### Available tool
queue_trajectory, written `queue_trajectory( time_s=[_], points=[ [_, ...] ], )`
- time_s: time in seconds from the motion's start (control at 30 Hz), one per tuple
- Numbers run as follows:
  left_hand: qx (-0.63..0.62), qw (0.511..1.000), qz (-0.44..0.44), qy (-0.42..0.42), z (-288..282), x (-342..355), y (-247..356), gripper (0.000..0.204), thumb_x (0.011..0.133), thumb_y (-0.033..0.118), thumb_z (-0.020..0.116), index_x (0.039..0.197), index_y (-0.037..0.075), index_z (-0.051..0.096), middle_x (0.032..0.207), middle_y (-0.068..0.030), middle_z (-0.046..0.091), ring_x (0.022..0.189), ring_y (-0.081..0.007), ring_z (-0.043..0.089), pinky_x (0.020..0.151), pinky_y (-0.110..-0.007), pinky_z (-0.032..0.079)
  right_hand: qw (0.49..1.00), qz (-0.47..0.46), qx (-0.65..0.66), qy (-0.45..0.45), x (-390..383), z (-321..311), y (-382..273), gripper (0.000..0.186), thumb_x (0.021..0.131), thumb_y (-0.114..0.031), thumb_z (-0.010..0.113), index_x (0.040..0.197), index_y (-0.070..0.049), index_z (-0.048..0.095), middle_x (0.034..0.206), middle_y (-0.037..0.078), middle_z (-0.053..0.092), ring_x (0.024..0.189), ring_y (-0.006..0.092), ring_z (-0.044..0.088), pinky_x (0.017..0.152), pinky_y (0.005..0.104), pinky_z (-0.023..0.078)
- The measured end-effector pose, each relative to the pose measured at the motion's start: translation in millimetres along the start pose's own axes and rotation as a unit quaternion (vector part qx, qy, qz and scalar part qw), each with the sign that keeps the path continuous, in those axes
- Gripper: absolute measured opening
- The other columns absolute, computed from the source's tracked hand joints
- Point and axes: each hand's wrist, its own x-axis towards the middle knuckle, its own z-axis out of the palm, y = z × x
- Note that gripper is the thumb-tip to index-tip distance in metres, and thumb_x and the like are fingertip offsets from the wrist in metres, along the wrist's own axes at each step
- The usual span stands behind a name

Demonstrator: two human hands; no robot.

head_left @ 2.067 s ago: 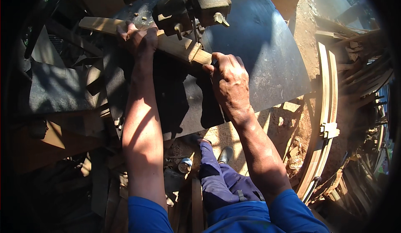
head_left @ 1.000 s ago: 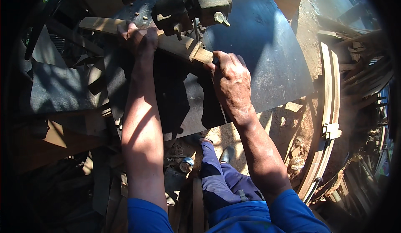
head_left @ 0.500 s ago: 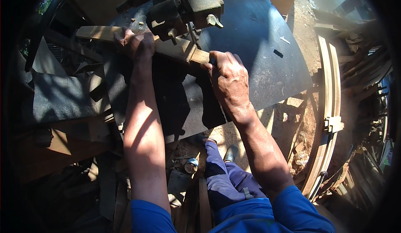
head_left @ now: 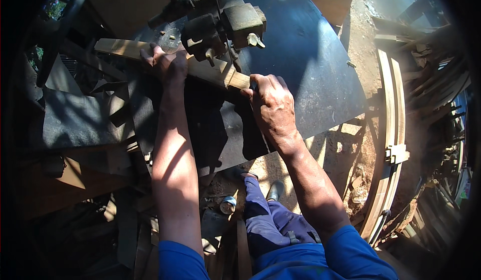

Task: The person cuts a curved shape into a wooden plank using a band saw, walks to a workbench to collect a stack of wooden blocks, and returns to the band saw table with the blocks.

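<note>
A pale piece of wood lies across the dark metal saw table, under the guide assembly of a bandsaw. Its thin blade comes down at the wood, near a line across its right part. My left hand is closed over the wood's middle, left of the guides. At the right end, my right hand grips the wood with bent fingers, a short way from the blade. Something small and dark shows by its index finger; I cannot make out what.
Long curved wooden strips stand at the right beside heaped timber. Grey sheet pieces lie at the left. A small can sits low near my legs. A small chip is at the table's right edge.
The view has shifted slightly, lowering the saw and wood in the picture. A dark offcut and a pale sliver have left their place on the table's right. Both hands keep their grip.
</note>
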Motion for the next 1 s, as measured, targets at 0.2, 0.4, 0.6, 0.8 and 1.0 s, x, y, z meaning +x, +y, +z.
queue_trajectory(
  time_s=[0.2, 0.4, 0.6, 0.8, 1.0],
  points=[
    [0.006, 0.996, -0.018, -0.089, -6.2, -1.0, -1.8, 0.093, 0.077, 0.039, 0.077, 0.15, -0.008, 0.042, 0.157, -0.0417, 0.023, 0.152, -0.0479, 0.019, 0.125, -0.053, 0.017, 1.0, 0.016, 0.013, -0.016, 0.1, -0.4, 0.8, 0.028, 0.092, -0.022, 0.072, 0.11, -0.003, 0.061, 0.092, 0.015, 0.063, 0.089, 0.0351, 0.063, 0.078, 0.0453, 0.054],
    [0.057, 0.995, -0.048, -0.069, 4.6, 3.2, -11.7, 0.091, 0.079, 0.041, 0.077, 0.149, -0.006, 0.045, 0.158, -0.039, 0.026, 0.152, -0.0469, 0.022, 0.125, -0.053, 0.018, 1.0, 0.014, 0.005, -0.014, 1.6, 1.9, 2.8, 0.028, 0.092, -0.023, 0.072, 0.109, -0.003, 0.062, 0.092, 0.015, 0.063, 0.088, 0.0342, 0.063, 0.077, 0.0445, 0.054],
    [0.12, 0.986, -0.025, -0.114, 16.1, 10.9, -30.8, 0.089, 0.079, 0.041, 0.077, 0.148, -0.006, 0.046, 0.158, -0.0379, 0.026, 0.15, -0.0484, 0.023, 0.124, -0.053, 0.02, 1.0, 0.016, 0.004, -0.009, 1.9, 2.5, 3.3, 0.027, 0.092, -0.023, 0.071, 0.109, -0.004, 0.062, 0.092, 0.014, 0.063, 0.088, 0.0336, 0.064, 0.075, 0.0443, 0.055],
    [-0.015, 0.995, -0.076, -0.055, -24.1, -28.1, 16.7, 0.096, 0.076, 0.042, 0.079, 0.148, -0.009, 0.043, 0.158, -0.0368, 0.024, 0.147, -0.0496, 0.026, 0.123, -0.053, 0.024, 0.999, -0.011, -0.014, -0.036, -24.4, -13.5, 0.6, 0.029, 0.09, -0.021, 0.074, 0.11, -0.003, 0.063, 0.093, 0.015, 0.062, 0.088, 0.033, 0.062, 0.076, 0.0427, 0.054],
    [0.027, 0.996, 0.006, -0.08, -123.8, -147.5, 69.4, 0.096, 0.079, 0.033, 0.08, 0.154, -0.005, 0.035, 0.161, -0.0349, 0.018, 0.148, -0.0475, 0.025, 0.121, -0.053, 0.028, 0.98, 0.018, -0.008, -0.199, -116.5, -111.9, -22.2, 0.043, 0.086, -0.022, 0.077, 0.119, -0.001, 0.06, 0.104, 0.017, 0.061, 0.098, 0.0353, 0.059, 0.084, 0.0454, 0.051]
  ],
)
